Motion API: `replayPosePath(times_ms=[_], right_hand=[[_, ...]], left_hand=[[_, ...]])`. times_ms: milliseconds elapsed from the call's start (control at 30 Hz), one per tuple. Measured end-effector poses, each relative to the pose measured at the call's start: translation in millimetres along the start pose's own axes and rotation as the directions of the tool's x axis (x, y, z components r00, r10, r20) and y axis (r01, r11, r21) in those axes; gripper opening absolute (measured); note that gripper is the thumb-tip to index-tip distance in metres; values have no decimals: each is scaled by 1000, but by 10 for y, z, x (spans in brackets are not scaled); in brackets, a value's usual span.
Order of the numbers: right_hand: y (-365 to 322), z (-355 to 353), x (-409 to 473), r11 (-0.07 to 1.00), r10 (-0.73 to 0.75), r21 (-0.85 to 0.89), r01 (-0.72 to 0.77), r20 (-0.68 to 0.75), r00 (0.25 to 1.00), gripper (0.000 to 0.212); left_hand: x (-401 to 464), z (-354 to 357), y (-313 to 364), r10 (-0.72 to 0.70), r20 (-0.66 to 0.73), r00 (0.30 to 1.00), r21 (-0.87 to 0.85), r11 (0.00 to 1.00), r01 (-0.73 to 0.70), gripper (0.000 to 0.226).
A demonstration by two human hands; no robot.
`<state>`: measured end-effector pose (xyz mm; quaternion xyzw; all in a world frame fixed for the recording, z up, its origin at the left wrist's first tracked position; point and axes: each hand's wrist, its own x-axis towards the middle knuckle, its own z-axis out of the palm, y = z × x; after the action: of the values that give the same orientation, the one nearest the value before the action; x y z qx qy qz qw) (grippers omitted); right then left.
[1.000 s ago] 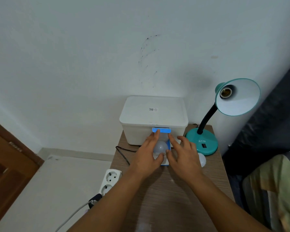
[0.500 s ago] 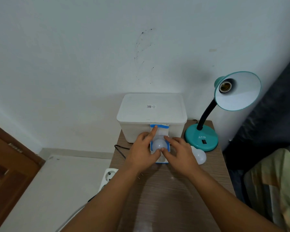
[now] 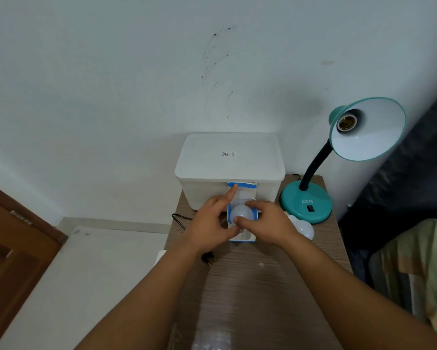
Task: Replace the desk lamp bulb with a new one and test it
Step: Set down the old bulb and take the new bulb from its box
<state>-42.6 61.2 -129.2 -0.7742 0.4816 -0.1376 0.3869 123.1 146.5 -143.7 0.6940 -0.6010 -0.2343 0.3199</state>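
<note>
White new bulb (image 3: 242,212) sits dome-up in its blue carton (image 3: 242,237). The right hand (image 3: 268,223), at its 3 o'clock, pinches the dome; the left hand (image 3: 212,224) holds the carton.

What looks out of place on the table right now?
A loose bulb lies on its side by the lamp base, free to roll. The lamp's plug lies unplugged on the table. The socket is empty.

Wood table (image 3: 258,286) w/ white bin (image 3: 228,173), lamp (image 3: 305,203), bulb box (image 3: 241,237), loose bulb (image 3: 304,228).
</note>
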Motion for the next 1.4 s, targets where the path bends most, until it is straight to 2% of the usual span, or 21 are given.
replayPosePath(times_ms=[100,233,367,533,733,967,1100,1200,1400], right_hand=[[-124,-34,48,996,49,-76,-46,32,998,57],[-197,-41,106,988,109,-116,-103,48,993,52],[-167,-54,52,993,117,-3,-117,-5,993,62],[-227,-169,-109,979,82,193,-64,-86,993,51],[-184,-376,-332,956,24,295,13,-123,992,54],[-46,-512,-533,829,54,559,22,-118,992,65],[37,-568,-647,725,107,689,-1,-111,988,50],[132,-592,-697,688,165,725,-28,-118,979,66],[237,-651,-790,604,211,796,-42,-109,971,41]], left_hand=[[14,6,-13,3,-3,1000,-17,1000,-3,97],[18,16,-26,8,-12,1000,-20,1000,-9,97],[22,25,-26,-4,-5,1000,-7,1000,4,99],[5,40,0,-13,-17,1000,9,1000,13,99],[-34,65,71,-20,-52,998,44,999,22,101],[-38,101,95,-31,-66,997,64,997,35,98],[-38,97,125,-18,-71,997,71,997,23,95],[-45,95,178,-25,-100,995,51,998,30,89],[-60,104,211,-60,-133,989,34,997,65,85]])
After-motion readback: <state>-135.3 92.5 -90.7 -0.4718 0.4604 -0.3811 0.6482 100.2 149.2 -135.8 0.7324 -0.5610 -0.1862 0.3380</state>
